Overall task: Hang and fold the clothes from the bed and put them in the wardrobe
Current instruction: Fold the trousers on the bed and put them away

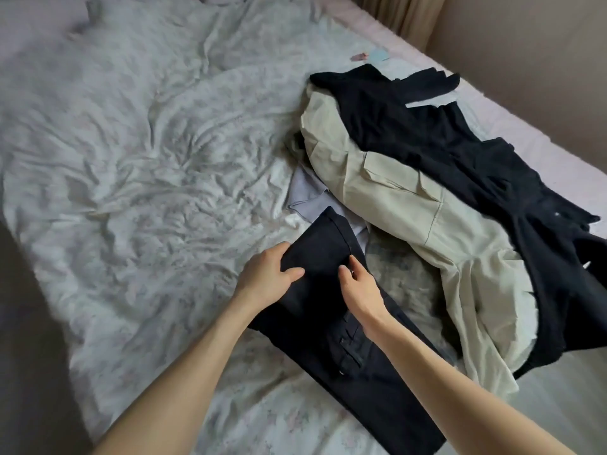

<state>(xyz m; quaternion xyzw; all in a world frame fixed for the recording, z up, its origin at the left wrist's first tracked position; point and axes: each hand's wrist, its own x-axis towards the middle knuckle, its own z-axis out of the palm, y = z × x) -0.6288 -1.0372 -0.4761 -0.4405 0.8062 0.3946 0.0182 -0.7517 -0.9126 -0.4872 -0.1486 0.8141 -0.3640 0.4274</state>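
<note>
Hands, L [266, 274] & R [356, 284], both pinching folded dark trousers [331, 310] on crumpled duvet [147, 152]

- Crumpled white floral duvet [147, 152] covering the bed.
- Small pink and pale-blue paper scraps [371, 55] near the duvet's far edge.
- Beige curtain [397, 14] at the far right corner.

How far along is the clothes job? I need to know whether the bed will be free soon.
Early on. Nothing shows as finished, and the wardrobe is out of view. In hand: the left hand and right hand grip the dark trousers, laid on the bed mid-fold. Left: the beige garment, the black garment over it, and a pale blue shirt underneath.
</note>
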